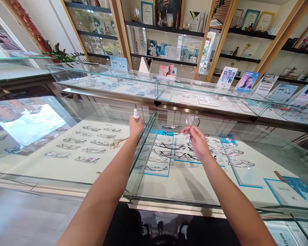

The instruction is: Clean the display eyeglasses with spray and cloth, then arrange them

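My left hand (136, 127) is closed round a small white spray bottle (136, 114), its nozzle standing up above the fist. A pair of eyeglasses (193, 120) is pinched in my right hand (199, 140), with a round lens raised over the fingers. Both hands are above the glass top of a display case (154, 191). Beside my left forearm lies a crumpled beige cloth (117, 142). Under the glass, rows of eyeglasses (173, 154) rest on white and blue boards, partly covered by my right hand.
A second glass case (113, 82) runs across behind this one, with advertising cards (227, 77) standing on it. Wall shelves (164, 29) hold frames and trophies. A plant (58, 53) stands at the far left. Glass edges meet near my left forearm.
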{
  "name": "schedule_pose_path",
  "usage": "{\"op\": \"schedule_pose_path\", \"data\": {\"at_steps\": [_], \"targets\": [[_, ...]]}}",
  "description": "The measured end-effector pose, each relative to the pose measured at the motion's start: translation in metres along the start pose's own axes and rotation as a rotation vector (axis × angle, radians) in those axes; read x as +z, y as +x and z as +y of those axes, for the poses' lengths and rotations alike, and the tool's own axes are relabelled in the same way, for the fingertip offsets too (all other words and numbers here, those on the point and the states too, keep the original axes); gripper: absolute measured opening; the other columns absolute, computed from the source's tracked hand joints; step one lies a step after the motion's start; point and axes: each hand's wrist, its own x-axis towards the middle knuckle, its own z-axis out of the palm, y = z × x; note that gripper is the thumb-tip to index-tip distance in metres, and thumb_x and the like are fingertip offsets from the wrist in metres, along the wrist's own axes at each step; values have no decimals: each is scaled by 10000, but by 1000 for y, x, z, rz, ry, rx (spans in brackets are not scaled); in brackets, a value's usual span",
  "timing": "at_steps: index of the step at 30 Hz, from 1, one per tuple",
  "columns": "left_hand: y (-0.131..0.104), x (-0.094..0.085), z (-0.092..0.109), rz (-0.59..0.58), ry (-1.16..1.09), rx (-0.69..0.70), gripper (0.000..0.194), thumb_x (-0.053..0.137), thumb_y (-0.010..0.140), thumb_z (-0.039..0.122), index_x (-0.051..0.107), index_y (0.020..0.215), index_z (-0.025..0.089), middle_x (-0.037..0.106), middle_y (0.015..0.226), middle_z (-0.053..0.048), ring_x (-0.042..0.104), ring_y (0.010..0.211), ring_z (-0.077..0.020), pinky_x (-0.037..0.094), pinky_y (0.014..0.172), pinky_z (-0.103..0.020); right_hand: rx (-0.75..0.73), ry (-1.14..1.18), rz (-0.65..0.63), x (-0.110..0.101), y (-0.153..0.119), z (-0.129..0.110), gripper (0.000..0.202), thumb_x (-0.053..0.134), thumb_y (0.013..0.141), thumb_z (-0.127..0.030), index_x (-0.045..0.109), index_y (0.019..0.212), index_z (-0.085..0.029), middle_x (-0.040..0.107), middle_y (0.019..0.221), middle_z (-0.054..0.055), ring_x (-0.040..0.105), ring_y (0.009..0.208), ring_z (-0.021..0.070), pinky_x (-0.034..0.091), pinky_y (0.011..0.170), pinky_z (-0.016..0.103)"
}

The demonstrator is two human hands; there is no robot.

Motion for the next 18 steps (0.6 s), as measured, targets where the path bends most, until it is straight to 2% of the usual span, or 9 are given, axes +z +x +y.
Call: {"op": "schedule_pose_path", "data": {"at_steps": [6, 12, 15, 18], "targets": [[7, -1, -21, 35, 94, -71, 116, 627, 906, 229, 579, 1012, 217, 675, 1061, -70, 631, 1021, -248, 489, 998, -392, -10, -22, -4, 0, -2, -1, 296, 611, 1014, -548, 696, 951, -271, 785, 1062, 75, 692, 1051, 267, 527, 863, 393], [7, -4, -24, 24, 140, -113, 169, 652, 885, 207, 593, 1043, 205, 696, 1101, -103, 652, 1060, -286, 489, 1024, -446, -22, -19, -3, 1, -3, -4, 270, 610, 1025, -514, 715, 958, -274, 784, 1078, 67, 682, 1037, 253, 515, 881, 391], [3, -6, -15, 41, 132, -109, 375, 696, 848, 199, 584, 1205, 182, 704, 1197, -146, 661, 1138, -310, 495, 1047, -461, -21, -55, 0, 1, -3, -6, 304, 600, 1020, -548, 709, 950, -273, 787, 1085, 75, 686, 1035, 263, 524, 849, 393], [-4, -10, 5, 130, 116, -36, 642, 698, 838, 182, 481, 1441, 158, 577, 1513, -217, 560, 1406, -325, 423, 1190, -461, -44, -68, 2, -1, -2, -6, 316, 598, 1017, -566, 707, 962, -274, 789, 1089, 75, 691, 1044, 266, 530, 847, 394]]}}
